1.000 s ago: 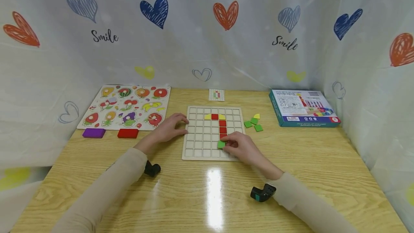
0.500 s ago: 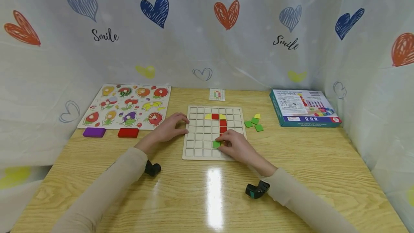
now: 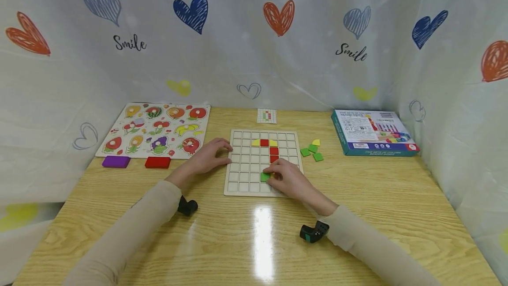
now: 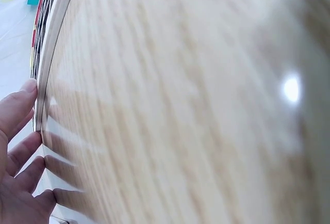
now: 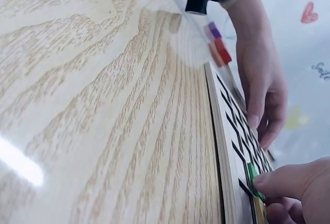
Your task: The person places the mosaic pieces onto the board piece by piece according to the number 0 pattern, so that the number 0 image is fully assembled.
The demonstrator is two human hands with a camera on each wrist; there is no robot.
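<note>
A pale wooden grid board (image 3: 242,184) lies in the middle of the table, with red and yellow tiles (image 3: 269,144) set in its upper cells. My right hand (image 3: 286,179) rests on the board's lower right and pinches a green square tile (image 3: 264,176) down at a cell. In the right wrist view the green tile (image 5: 252,177) shows under a fingertip (image 5: 270,181). My left hand (image 3: 209,156) rests with relaxed fingers against the board's left edge (image 4: 44,87), its fingertips (image 4: 23,97) touching it.
Several loose green tiles and a yellow one (image 3: 311,149) lie right of the board. A teal game box (image 3: 371,132) sits far right, a small pattern card (image 3: 266,116) behind the board, and a fruit peg puzzle (image 3: 155,129) with purple (image 3: 116,161) and red (image 3: 157,162) blocks at the left.
My right hand has slid the green tile one cell to the left along the board's lower rows. The left hand has stayed put.
</note>
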